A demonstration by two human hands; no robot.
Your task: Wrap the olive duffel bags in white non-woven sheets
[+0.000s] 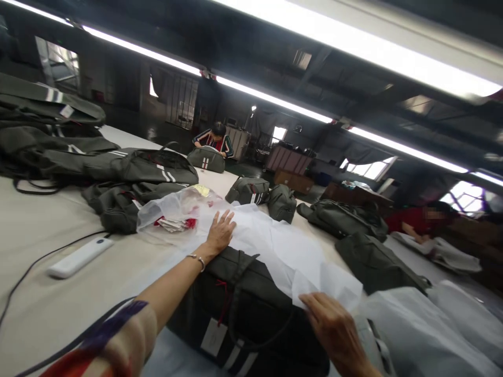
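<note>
A dark grey-green duffel bag [259, 293] with white stripes stands before me on the table. Its handle carries a white hang tag [214, 336] on a red cord. White tissue paper [271, 235] spreads over the bag's far top edge and the table behind. Fingers spread, my left hand [219, 233] lies flat on the paper near a clear plastic bag [173, 217] of red-and-white tags. At the bag's right end my right hand [334, 324] pinches the paper's near edge between thumb and fingers.
A white power strip [80, 257] with a black cable lies at left. More dark bags [137, 165] crowd the left side and the far table. Translucent plastic sheets [432, 324] are at right. One co-worker [214, 139] handles a bag at the back; another [420, 222] sits at far right.
</note>
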